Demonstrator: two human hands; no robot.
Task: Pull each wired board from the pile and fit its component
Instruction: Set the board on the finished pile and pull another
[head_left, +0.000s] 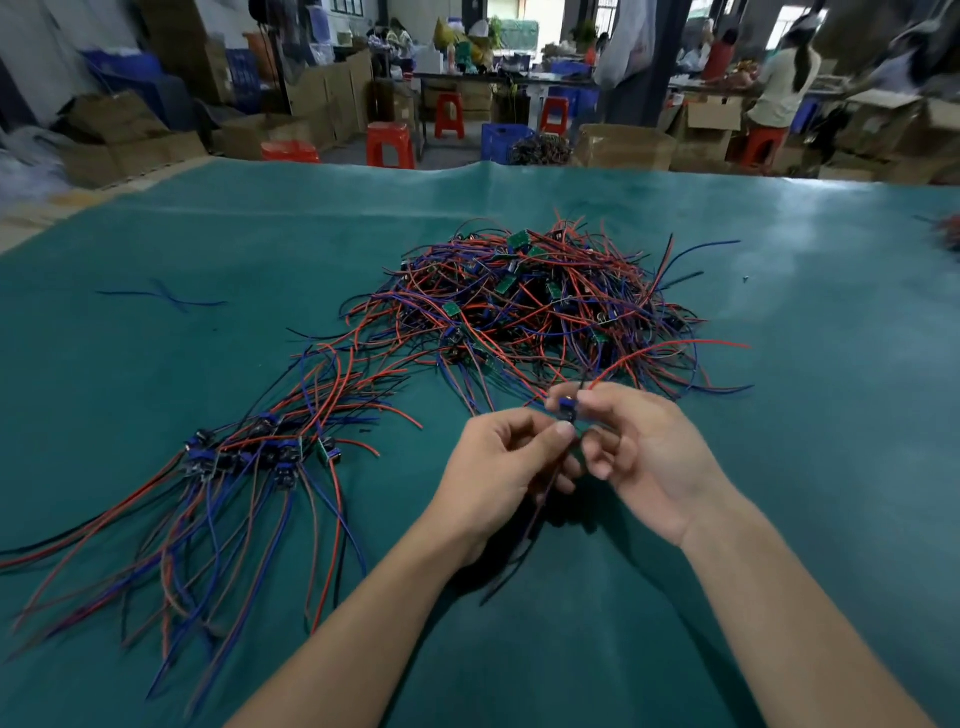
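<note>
Green cloth-covered worktable (779, 519), workshop behind. Both hands raised just above the cloth, meeting at the fingertips. Left hand (498, 467): fingers curled, thumb tip pressed up against a small blue-capped wired board (567, 408). Right hand (644, 457): thumb and forefinger pinch the same board from the other side; lower fingers loosely bent, holding nothing I can make out. Board's red and dark wires trail down between the palms and up past the fingertips. Left of the fingers, well apart: a fanned bundle of boards with blue parts fitted (249, 452), wires spread toward the near edge. Just beyond the fingertips: tangled pile of red, blue and black wired green boards (540, 296). Farther off: red plastic stools (390, 145), cardboard boxes (623, 148), people at benches, blurred.
</note>
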